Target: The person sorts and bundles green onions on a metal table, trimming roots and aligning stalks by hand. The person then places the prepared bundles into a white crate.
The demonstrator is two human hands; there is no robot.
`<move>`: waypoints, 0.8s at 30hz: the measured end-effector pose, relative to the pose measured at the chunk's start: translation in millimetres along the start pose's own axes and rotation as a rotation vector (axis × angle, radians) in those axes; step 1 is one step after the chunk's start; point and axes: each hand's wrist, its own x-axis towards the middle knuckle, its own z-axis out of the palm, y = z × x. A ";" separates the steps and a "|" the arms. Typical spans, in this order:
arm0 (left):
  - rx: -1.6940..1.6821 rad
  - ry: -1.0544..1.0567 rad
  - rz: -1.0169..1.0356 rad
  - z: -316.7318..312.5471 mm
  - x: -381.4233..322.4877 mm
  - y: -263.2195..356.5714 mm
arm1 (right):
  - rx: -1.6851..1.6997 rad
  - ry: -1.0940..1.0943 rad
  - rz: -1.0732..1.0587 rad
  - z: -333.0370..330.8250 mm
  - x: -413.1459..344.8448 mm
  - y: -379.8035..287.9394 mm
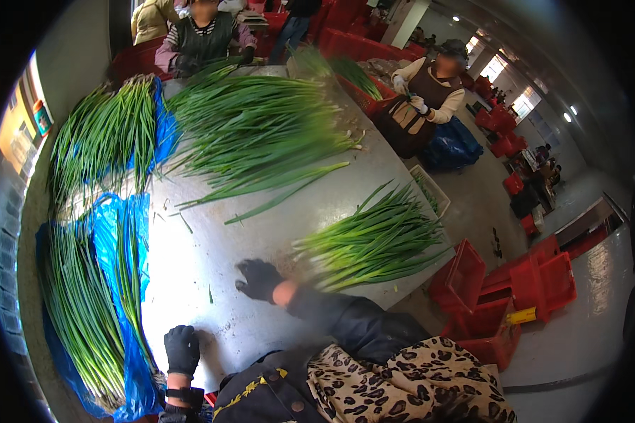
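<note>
My left hand (181,350), in a black glove, rests with curled fingers near the table's left front edge; whether it holds anything cannot be told. Over the metal table (233,232) my right hand (259,280), also black-gloved, has its fingers apart and nothing in them. To its right lies a bunch of green onions (373,238), white ends towards my hand. Farther back spreads a larger pile of green onions (254,121), blurred at its right side. More green onions (82,312) lie on blue plastic (108,222) at the left, beside my left hand.
Another onion bunch (119,127) lies at the back left. A co-worker (203,47) stands across the table, and another (434,84) holds something thin at the right. Red plastic crates (457,275) and a pale crate (431,190) stand beyond the table's right edge.
</note>
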 end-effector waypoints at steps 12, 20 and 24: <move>0.402 0.000 -0.630 -40.9 -40.6 -132.4 | -0.193 -0.304 0.021 22.5 -49.6 -13.2; 0.556 -0.031 -0.625 -8.9 -58.4 -121.0 | -0.404 -0.216 -0.044 43.4 -62.3 -29.0; 0.364 -0.032 -0.687 -13.8 -63.5 -150.7 | -0.279 -0.337 0.043 41.5 -56.3 -32.6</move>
